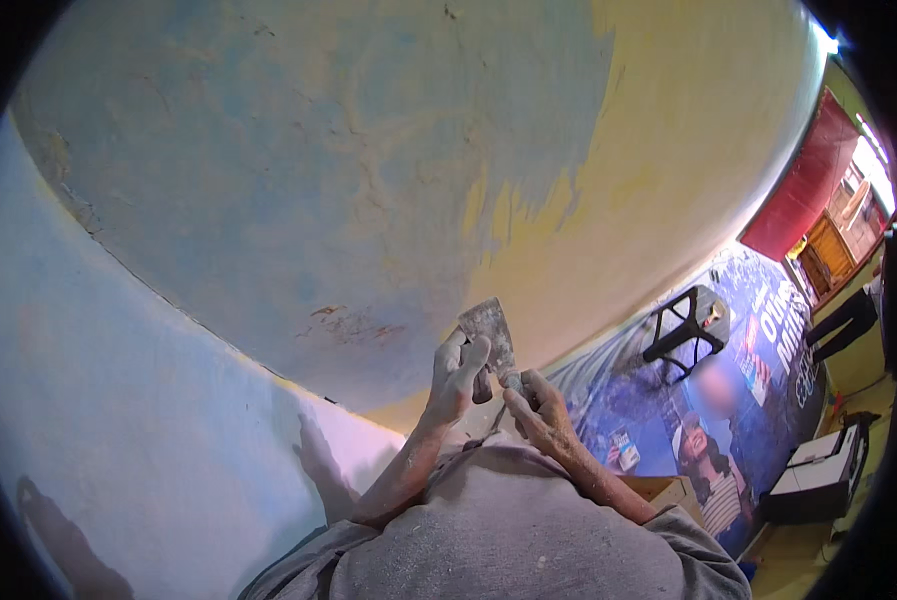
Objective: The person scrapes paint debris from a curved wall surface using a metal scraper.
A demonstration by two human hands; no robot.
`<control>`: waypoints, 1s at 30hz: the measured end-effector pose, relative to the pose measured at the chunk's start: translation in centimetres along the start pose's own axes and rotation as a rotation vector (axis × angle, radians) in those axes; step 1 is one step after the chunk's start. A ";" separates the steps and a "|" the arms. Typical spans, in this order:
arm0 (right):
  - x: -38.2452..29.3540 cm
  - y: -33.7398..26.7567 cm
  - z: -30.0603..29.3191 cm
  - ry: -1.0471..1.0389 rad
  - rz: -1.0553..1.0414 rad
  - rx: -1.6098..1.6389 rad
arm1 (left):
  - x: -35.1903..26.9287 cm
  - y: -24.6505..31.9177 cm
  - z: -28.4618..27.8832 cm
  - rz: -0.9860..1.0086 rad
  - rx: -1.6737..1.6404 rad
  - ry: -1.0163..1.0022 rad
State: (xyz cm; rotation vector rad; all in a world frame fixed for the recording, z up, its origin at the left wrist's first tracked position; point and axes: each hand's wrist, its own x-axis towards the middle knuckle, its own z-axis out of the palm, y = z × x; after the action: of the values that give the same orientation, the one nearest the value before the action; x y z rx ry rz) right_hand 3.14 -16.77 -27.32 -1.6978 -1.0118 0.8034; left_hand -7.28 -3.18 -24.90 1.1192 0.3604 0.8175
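Observation:
A putty knife (489,330) with a smeared metal blade stands tilted in front of my chest, blade upward. My right hand (542,416) grips it low, near the neck and handle. My left hand (452,375), whitened with dust, closes at the blade's left edge, thumb and fingers bent. Below the left thumb a dark rounded piece (482,388) shows; whether it belongs to a second tool cannot be told. Beyond both hands rises a wall (388,172) with grey-blue skim over yellow paint, cracks and a rough reddish patch.
A pale blue wall (140,375) meets the patched wall at a cracked corner on the left. At right, a black stool (688,330) stands on a printed blue sheet (643,420). Further right are a printer (816,469), a wooden box (662,491) and a person's dark-clad legs (846,326).

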 end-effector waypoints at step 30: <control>5.5 -4.3 2.2 0.080 -0.072 0.282 | 6.5 4.8 0.9 0.031 0.186 0.208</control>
State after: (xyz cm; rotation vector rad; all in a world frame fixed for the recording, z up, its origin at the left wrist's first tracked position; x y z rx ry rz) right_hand 2.49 -10.15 -24.26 -1.4334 -0.8562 0.7853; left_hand -4.24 1.93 -19.33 1.2178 0.6036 0.9457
